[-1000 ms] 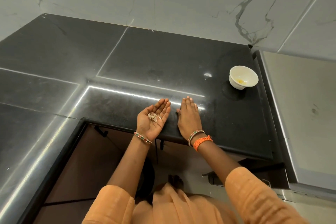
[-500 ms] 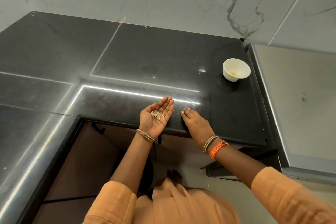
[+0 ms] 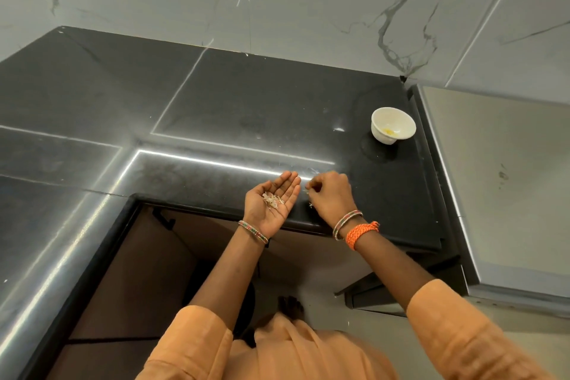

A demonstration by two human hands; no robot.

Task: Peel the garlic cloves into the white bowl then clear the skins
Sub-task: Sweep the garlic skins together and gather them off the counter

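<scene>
The glossy black stone surface (image 3: 216,95) runs along a grey marble-veined wall. At its front edge the left hand (image 3: 271,202) lies palm up, fingers spread straight, cradling a small heap of pale papery garlic skins (image 3: 273,200). Just beside it the right hand (image 3: 330,194) rests knuckles up with fingers curled, seemingly pinching a scrap of skin, though that is too small to confirm. Well apart, near the surface's right end, stands the small round white bowl (image 3: 393,125), something yellowish inside.
</scene>
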